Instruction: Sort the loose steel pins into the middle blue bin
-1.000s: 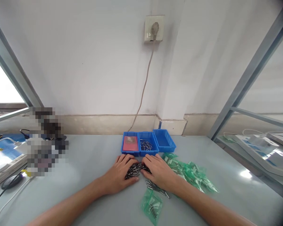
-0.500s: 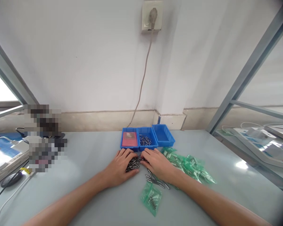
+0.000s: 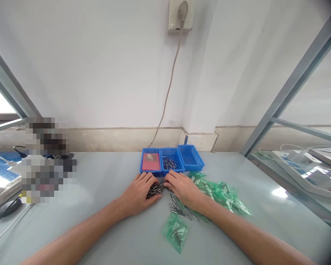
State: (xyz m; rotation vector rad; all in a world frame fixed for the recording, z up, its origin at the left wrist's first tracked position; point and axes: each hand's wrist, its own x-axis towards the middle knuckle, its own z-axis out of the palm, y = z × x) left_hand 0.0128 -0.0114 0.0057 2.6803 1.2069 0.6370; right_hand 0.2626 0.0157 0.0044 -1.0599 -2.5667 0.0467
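Observation:
A pile of small dark metal pins (image 3: 155, 189) lies on the grey table in front of the blue trays. My left hand (image 3: 140, 193) curves around the pile's left side, thumb and fingers apart. At the pile's right edge rests my right hand (image 3: 182, 187), its fingers bent together over the pins; what they hold is too small to make out. Longer metal rods (image 3: 179, 211) are scattered below my right hand. Nearer me lies a green plastic bag (image 3: 176, 232) with several rods inside.
Three blue trays stand behind the hands: one with a pink card (image 3: 151, 162), one with metal pins (image 3: 169, 163), and a right one (image 3: 190, 156) with nothing visible inside. Green bags (image 3: 223, 195) are heaped at the right. A black mouse (image 3: 8, 208) and cables are far left.
The view has shifted slightly. The thumb of my right hand has drawn in toward its fingers at the pile's edge. My left hand stays around the pile.

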